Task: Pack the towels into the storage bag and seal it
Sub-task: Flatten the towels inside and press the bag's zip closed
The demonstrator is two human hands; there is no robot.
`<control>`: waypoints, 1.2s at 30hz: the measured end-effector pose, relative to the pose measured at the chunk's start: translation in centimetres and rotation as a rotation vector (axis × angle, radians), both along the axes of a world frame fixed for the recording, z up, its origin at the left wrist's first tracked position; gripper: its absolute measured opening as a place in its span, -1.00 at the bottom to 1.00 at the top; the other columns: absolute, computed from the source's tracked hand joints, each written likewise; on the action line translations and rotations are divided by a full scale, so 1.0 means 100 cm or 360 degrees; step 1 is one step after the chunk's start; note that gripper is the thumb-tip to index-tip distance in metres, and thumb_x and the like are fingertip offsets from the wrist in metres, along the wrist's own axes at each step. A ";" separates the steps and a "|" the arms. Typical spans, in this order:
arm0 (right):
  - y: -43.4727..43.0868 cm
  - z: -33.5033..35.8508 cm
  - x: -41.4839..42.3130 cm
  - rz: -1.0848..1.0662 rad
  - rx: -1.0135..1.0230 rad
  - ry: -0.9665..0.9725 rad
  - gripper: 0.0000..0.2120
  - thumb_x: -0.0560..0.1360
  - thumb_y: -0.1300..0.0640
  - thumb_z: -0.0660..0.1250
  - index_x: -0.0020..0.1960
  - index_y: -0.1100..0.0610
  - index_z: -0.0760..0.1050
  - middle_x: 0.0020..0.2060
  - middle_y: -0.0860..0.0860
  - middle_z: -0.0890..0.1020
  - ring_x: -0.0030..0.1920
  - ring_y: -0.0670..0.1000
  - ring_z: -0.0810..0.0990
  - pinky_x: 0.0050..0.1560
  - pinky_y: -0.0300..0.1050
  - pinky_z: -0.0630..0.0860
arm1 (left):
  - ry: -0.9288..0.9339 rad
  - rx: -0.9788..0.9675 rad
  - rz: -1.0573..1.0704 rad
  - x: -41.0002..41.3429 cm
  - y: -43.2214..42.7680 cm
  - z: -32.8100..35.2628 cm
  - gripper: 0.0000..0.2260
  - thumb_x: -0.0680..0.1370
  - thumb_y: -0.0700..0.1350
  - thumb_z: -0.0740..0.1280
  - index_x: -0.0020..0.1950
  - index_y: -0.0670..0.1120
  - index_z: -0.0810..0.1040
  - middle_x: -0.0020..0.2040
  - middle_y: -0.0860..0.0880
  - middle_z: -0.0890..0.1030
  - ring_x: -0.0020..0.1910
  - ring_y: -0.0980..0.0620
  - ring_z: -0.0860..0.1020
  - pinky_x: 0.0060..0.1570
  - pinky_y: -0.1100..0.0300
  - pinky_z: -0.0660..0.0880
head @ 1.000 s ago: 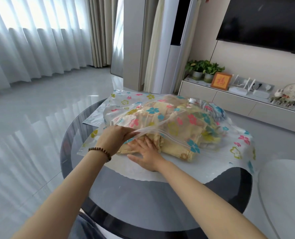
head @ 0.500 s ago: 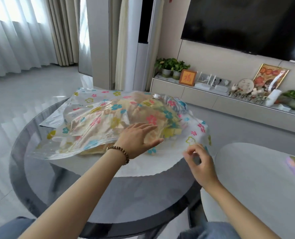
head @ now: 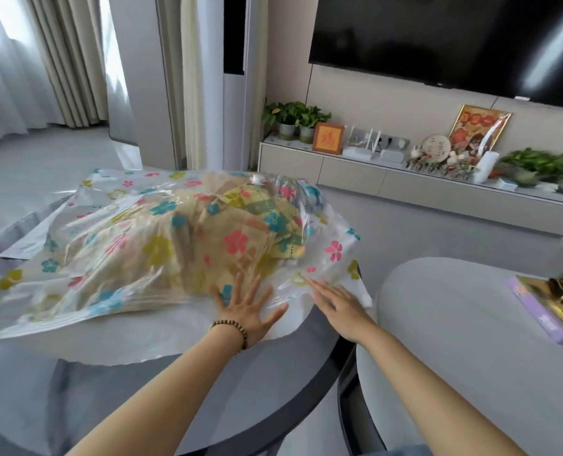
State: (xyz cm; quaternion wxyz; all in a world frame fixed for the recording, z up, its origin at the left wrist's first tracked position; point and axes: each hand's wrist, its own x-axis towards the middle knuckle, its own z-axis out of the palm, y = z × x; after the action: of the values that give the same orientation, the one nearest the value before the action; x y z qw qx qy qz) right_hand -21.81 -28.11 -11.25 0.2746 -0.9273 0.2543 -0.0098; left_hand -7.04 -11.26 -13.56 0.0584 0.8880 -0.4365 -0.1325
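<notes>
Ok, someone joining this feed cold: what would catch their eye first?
First, the clear storage bag printed with bright flowers, bulging with beige and yellow towels, sprawled across the round dark glass table in the middle. Next, at its near right edge, the left hand, with a bead bracelet, and the right hand both lie flat on the plastic. Behind, a big black TV fills the upper right wall.
</notes>
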 end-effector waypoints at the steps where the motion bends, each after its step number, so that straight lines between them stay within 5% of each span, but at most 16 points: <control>1: 0.002 -0.004 0.001 -0.0008 -0.0019 0.0044 -0.56 0.54 -0.32 -0.11 0.42 -0.41 0.06 0.53 -0.17 0.12 0.54 -0.04 -0.05 0.53 0.02 -0.10 | -0.0017 -0.0025 0.0013 0.004 0.004 -0.003 -0.23 0.29 0.50 -0.36 0.47 0.25 -0.18 0.51 0.16 -0.29 0.43 0.01 -0.42 0.26 -0.31 -0.47; 12: 0.079 -0.012 0.027 0.0240 -0.0154 0.0190 -0.49 0.51 -0.37 -0.11 0.45 -0.39 -0.01 0.55 -0.17 0.00 0.54 -0.04 -0.12 0.48 0.02 -0.16 | -0.0163 -0.0156 0.0204 0.060 0.079 -0.005 -0.18 0.25 0.51 -0.36 0.44 0.28 0.08 0.53 0.20 -0.08 0.47 0.07 -0.33 0.32 -0.34 -0.28; 17: 0.105 -0.006 0.027 0.0320 0.0117 0.0025 -0.50 0.53 -0.33 -0.02 0.44 -0.27 0.18 0.48 -0.19 0.24 0.49 -0.10 0.11 0.45 -0.09 0.07 | 0.0053 -0.0044 0.0363 0.072 0.100 0.009 -0.08 0.19 0.51 -0.38 0.48 0.19 0.04 0.54 0.16 -0.07 0.47 -0.03 -0.33 0.33 -0.33 -0.36; 20: 0.106 -0.002 0.011 0.0076 0.0698 -0.0310 -0.58 0.53 -0.24 0.11 0.31 -0.13 0.44 0.31 -0.17 0.47 0.36 -0.13 0.37 0.34 -0.21 0.27 | 0.0043 0.0089 0.0356 0.060 0.097 0.022 -0.15 0.26 0.49 -0.37 0.47 0.19 0.07 0.54 0.07 0.06 0.50 -0.15 -0.22 0.36 -0.31 -0.30; 24: 0.085 0.000 -0.011 -0.0624 0.0693 -0.0777 -0.89 0.56 0.06 0.25 0.07 -0.09 0.48 0.15 -0.09 0.54 0.22 -0.03 0.48 0.11 -0.20 0.42 | 0.0030 -0.0429 0.0286 0.016 0.086 0.035 -0.27 0.43 0.41 -0.24 0.45 0.07 0.18 0.49 0.01 0.24 0.49 -0.08 0.07 0.43 -0.16 -0.14; 26: 0.072 0.005 -0.015 -0.0955 0.1018 -0.0848 -0.79 0.56 0.11 0.27 0.18 0.06 0.44 0.18 0.01 0.52 0.19 0.01 0.50 0.11 -0.15 0.46 | 0.0035 -0.0862 0.0229 -0.013 0.078 0.044 -0.32 0.47 0.37 -0.19 0.37 0.01 0.33 0.37 -0.02 0.41 0.38 -0.03 0.29 0.36 0.02 0.15; 29: 0.058 0.010 -0.017 -0.1051 0.1575 -0.0822 -0.66 0.57 0.15 0.25 0.31 0.22 0.34 0.20 0.11 0.49 0.18 0.06 0.50 0.13 -0.07 0.48 | 0.0179 -0.1269 0.0210 -0.053 0.068 0.056 -0.45 0.50 0.30 -0.11 0.05 -0.01 0.52 0.02 0.01 0.59 0.06 0.04 0.48 -0.03 0.18 0.38; 33: 0.049 0.010 -0.011 -0.0907 0.1704 -0.0693 -0.86 0.57 0.13 0.25 0.09 0.16 0.46 0.07 0.08 0.59 -0.05 0.02 0.58 -0.15 -0.17 0.51 | 0.0499 -0.1261 0.0384 -0.076 0.057 0.059 -0.46 0.54 0.25 -0.02 -0.29 -0.07 0.55 -0.35 -0.02 0.63 -0.34 0.02 0.57 -0.24 0.03 0.54; 36: 0.048 0.012 -0.003 -0.0911 0.1547 -0.0616 -0.80 0.53 0.10 0.32 0.08 0.20 0.54 -0.16 0.01 0.58 -0.35 -0.08 0.47 -0.43 -0.29 0.35 | 0.1137 -0.0857 0.0561 -0.079 0.050 0.054 -0.40 0.50 0.32 -0.02 -0.16 -0.13 0.57 -0.32 -0.05 0.66 -0.41 0.01 0.60 -0.31 0.11 0.60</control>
State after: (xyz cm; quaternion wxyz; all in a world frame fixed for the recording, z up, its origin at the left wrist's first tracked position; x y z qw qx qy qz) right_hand -22.16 -23.28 -10.03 0.6953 -0.5713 0.4148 -0.1348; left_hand -14.91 -6.31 -8.19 0.4542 0.8006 -0.2508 -0.2996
